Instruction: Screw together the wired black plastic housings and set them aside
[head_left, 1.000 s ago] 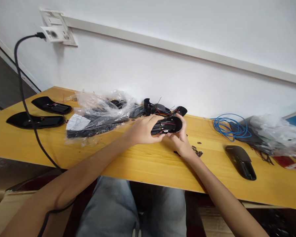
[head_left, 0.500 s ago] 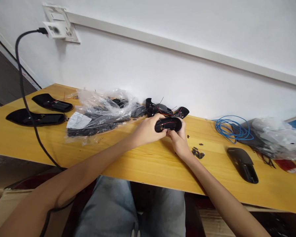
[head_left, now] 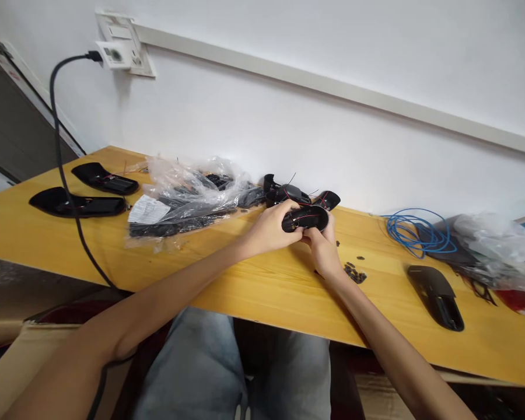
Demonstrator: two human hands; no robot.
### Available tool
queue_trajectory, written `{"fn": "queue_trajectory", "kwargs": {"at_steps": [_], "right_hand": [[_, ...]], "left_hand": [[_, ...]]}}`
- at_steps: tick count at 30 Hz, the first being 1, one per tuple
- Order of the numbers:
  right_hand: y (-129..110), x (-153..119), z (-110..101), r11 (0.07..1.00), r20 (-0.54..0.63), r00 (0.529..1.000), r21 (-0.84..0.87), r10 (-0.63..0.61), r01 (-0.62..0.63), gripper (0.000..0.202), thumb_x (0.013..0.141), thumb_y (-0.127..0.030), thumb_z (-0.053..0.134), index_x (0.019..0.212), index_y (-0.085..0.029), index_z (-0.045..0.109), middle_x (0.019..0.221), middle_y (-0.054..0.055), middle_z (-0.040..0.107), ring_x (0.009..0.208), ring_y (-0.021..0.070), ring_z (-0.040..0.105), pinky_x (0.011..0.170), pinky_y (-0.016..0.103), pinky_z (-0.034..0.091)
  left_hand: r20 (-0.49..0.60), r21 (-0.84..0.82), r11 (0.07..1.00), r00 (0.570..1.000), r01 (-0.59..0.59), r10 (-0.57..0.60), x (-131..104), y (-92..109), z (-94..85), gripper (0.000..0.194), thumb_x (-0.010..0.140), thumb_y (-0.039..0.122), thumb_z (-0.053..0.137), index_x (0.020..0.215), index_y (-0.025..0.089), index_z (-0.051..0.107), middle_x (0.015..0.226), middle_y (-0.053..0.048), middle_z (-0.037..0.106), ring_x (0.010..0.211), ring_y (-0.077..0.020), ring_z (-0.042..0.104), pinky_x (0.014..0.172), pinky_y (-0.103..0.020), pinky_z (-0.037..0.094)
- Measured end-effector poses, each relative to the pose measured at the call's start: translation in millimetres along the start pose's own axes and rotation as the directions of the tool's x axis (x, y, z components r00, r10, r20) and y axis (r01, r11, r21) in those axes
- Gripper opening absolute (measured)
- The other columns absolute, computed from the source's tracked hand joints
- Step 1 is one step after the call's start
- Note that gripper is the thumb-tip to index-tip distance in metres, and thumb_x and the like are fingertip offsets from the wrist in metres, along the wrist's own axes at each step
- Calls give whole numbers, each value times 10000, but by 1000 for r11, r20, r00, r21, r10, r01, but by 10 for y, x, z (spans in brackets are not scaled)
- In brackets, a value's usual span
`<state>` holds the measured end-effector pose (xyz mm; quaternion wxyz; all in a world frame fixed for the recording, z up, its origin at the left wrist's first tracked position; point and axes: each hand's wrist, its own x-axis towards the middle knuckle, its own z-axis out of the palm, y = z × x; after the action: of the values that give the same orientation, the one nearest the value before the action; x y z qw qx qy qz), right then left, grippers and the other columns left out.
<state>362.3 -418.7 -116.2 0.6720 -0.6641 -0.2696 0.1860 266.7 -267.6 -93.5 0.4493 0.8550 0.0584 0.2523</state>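
Note:
Between my two hands is a curved black plastic housing [head_left: 308, 217] with a thin red wire along its hollow inside. My left hand [head_left: 276, 226] is closed round its left end. Fingers of my right hand [head_left: 321, 242] wrap its right end, with the thumb at the near rim. Just behind it lie more black curved housings [head_left: 289, 192] with red and black wires. Small dark pieces [head_left: 354, 273] are scattered on the table to the right of my right hand.
Two long black housings [head_left: 100, 207] lie at the left under a hanging black cable [head_left: 56, 128]. A clear plastic bag [head_left: 196, 201] of black parts stands left of centre. Blue cable [head_left: 413, 230], another black housing [head_left: 435, 294] and plastic bags [head_left: 499, 239] are on the right.
The whole view has shifted slightly, so things appear a little further right. Both hands keep their grip on the housing, which looks slightly tilted compared with before.

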Motion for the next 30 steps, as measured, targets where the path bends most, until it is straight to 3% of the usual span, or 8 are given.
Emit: {"fn": "queue_trajectory", "kwargs": {"at_steps": [3,5,8,12,18,23,27,30], "right_hand": [[-110,-24,-73,997,72,996,48,57,-60,656,874,-323,679,1475,-401,429,1363,25,600,1121,242,663,946,496,675],[-172,-63,-132,999,149,989,31,20,-25,721,893,-337,700,1542,-421,399,1456,37,582,1194,258,660,1017,527,661],[-210,-120,-232,990,260,960,-71,-102,125,730,942,-383,735,1586,-390,391,1603,74,505,1440,308,563,1211,583,558],[-225,-141,-339,893,391,872,-212,-293,396,931,892,-365,847,1654,-347,311,1687,124,434,1596,355,448,1343,618,422],[-319,-130,-361,766,429,793,-290,-431,573,956,811,-269,884,1614,-333,370,1506,130,607,1438,391,602,1279,699,466],[-299,-136,-400,697,409,735,-272,-541,664,970,737,-260,911,1547,-367,388,1358,107,640,1242,377,678,1132,695,553],[-235,-118,-486,708,398,761,-307,-512,637,843,706,-338,927,1414,-350,469,1224,92,644,1106,361,678,1050,701,576],[-199,-73,-511,748,397,782,-280,-480,602,801,708,-339,934,1384,-338,505,1199,84,637,1097,351,677,1080,700,566]], "left_hand": [[23,139,978,988,-156,154,-57,-33,-70,545,906,304,750,1429,213,628,1386,-120,738,1228,-302,746,1062,-464,616],[70,244,945,976,-216,205,-98,-53,-128,715,906,393,754,1565,201,555,1487,-149,690,1262,-342,741,1069,-493,625],[93,342,899,962,-272,256,-141,-77,-206,730,917,396,710,1595,180,547,1481,-149,705,1249,-335,755,1058,-459,637],[169,322,863,920,-390,353,-138,-98,-299,708,913,388,698,1575,169,570,1373,-132,764,1186,-287,766,1048,-406,630],[324,257,841,863,-475,388,-78,-56,-425,695,879,389,716,1508,115,604,1257,-176,795,1133,-345,766,988,-465,624],[266,125,816,811,-565,521,-129,41,-402,648,900,312,704,1502,106,584,1255,-178,787,1099,-326,769,985,-446,619],[219,43,854,839,-519,499,-188,73,-299,599,897,303,699,1454,114,584,1220,-169,773,1100,-313,753,1004,-422,620],[241,38,888,867,-458,437,-179,44,-267,529,876,305,709,1366,121,631,1130,-143,775,1008,-292,753,941,-401,624]]}}
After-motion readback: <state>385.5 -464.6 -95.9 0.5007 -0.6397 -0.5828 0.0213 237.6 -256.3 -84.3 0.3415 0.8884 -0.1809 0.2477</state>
